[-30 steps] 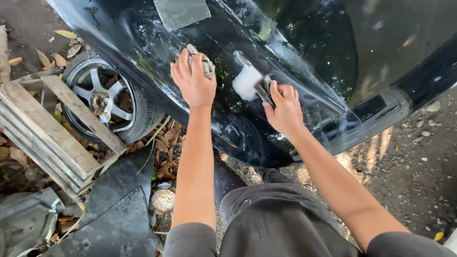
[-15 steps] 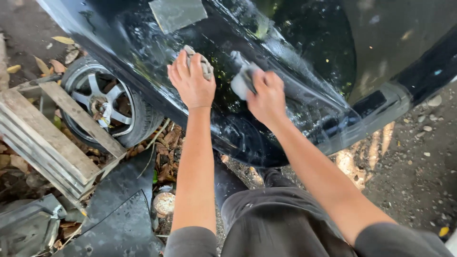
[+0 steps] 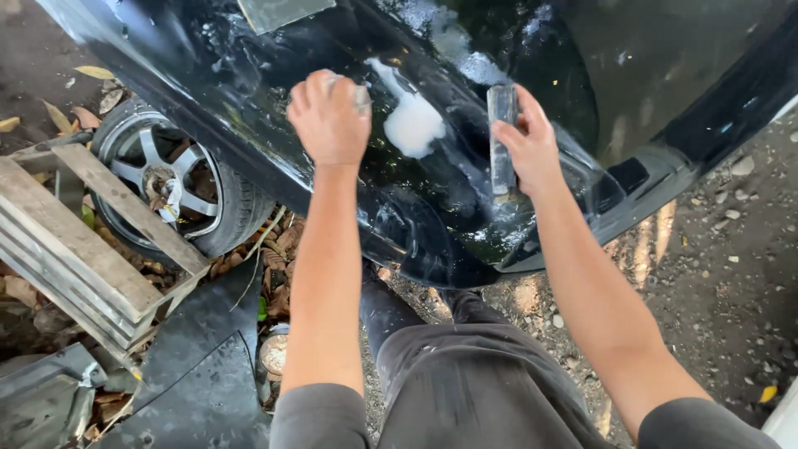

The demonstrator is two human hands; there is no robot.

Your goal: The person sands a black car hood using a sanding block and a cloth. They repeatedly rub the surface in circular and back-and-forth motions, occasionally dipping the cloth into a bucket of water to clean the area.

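Landmark: the glossy black car panel point(image 3: 465, 191), wet and streaked, filling the upper middle of the view.
Left hand point(image 3: 328, 116): pressed on the panel's upper left part, grip clenched over a small grey sanding block point(image 3: 361, 98), of which only an edge shows past the fingers.
Right hand point(image 3: 528, 141): on the panel right of centre, grip closed around a flat grey scraper point(image 3: 501, 137) held upright, its lower end against the black surface.
White foam patch point(image 3: 413, 123): on the panel between the two hands, nearer the left one, with a thin white streak running up from it.
Grey patch point(image 3: 278, 10): a dull rectangular spot at the panel's top edge, above the left hand.
Wheel point(image 3: 170, 187): silver spoked rim in a tyre, below the panel's left end, lying among dry leaves.
Wooden pallet point(image 3: 79, 249): leaning just left of the wheel, partly across it.
Black trim pieces point(image 3: 199, 374): on the ground below the wheel, well under the panel.
Gravel ground point(image 3: 723, 274): right of the panel, stony and bare.
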